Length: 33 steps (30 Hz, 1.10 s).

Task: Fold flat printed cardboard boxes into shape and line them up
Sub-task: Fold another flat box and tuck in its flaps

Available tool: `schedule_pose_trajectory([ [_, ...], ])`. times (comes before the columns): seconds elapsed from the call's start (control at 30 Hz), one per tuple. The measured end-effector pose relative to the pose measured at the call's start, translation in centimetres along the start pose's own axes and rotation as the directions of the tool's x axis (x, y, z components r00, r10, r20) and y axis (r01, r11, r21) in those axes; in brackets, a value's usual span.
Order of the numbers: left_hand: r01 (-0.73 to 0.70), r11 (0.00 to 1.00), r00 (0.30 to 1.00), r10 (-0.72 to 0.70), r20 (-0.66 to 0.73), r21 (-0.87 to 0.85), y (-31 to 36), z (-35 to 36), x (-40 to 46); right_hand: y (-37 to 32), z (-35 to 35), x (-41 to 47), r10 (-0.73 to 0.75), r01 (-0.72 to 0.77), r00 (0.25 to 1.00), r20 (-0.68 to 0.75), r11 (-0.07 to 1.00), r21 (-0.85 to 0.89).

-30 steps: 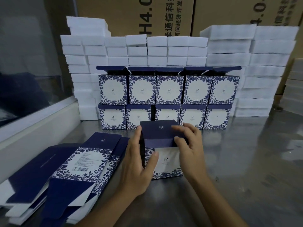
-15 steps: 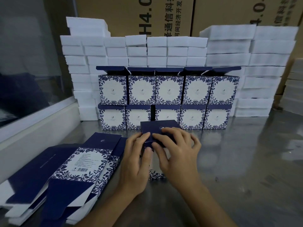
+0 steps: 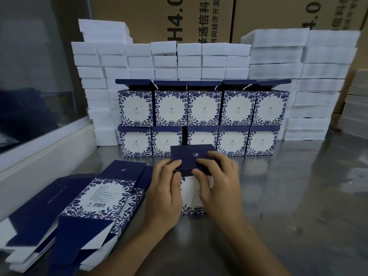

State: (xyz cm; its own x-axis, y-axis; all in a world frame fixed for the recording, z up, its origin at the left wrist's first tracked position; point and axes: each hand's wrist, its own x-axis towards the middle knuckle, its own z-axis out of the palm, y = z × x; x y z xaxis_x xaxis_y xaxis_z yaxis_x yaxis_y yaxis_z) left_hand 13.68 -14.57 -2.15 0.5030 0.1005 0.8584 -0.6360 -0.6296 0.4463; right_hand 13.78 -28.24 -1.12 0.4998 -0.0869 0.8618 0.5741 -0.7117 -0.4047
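A half-formed blue-and-white floral box (image 3: 190, 196) stands on the steel table (image 3: 298, 206) in front of me, its dark blue lid (image 3: 189, 155) folded down on top. My left hand (image 3: 165, 190) grips the box's left side, fingers on the lid's front left corner and thumb on the front face. My right hand (image 3: 218, 180) pinches the lid's front edge, fingers curled over it. Behind stand two rows of folded boxes (image 3: 203, 108), the upper row with lids raised. A pile of flat boxes (image 3: 95, 198) lies at my left.
White foam blocks (image 3: 278, 56) are stacked behind and beside the folded boxes, with more at the far right (image 3: 356, 108). Brown cartons (image 3: 159, 18) form the back wall. A white ledge under a window (image 3: 43, 150) runs along the left.
The lid has come down onto the box. My right hand slid left onto the lid's front edge, and my left hand rose from the box's front to the lid's corner.
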Motion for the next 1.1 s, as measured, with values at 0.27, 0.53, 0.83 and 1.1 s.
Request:
schedule_pose_trajectory([
  [0.27,0.029,1.0,0.999,-0.029,0.014,0.007,0.0,0.1,0.0,1.6,0.2,0.2,0.057,-0.058,0.998,0.008,0.992,0.108],
  [0.53,0.006,1.0,1.0,-0.006,0.022,0.016,-0.5,0.1,0.0,2.2,-0.3,-0.7,0.355,-0.352,0.934,0.05,0.882,0.313],
  [0.83,0.128,0.957,0.88,-0.231,0.414,0.262,-2.7,1.0,-0.9,3.3,0.2,-1.3,0.538,-0.531,0.842,-0.041,0.839,0.117],
  [1.1,-0.075,0.93,0.722,-0.198,0.663,0.36,-3.1,2.2,-1.2,4.4,0.8,-1.6,0.532,-0.496,0.768,0.358,0.846,-0.194],
])
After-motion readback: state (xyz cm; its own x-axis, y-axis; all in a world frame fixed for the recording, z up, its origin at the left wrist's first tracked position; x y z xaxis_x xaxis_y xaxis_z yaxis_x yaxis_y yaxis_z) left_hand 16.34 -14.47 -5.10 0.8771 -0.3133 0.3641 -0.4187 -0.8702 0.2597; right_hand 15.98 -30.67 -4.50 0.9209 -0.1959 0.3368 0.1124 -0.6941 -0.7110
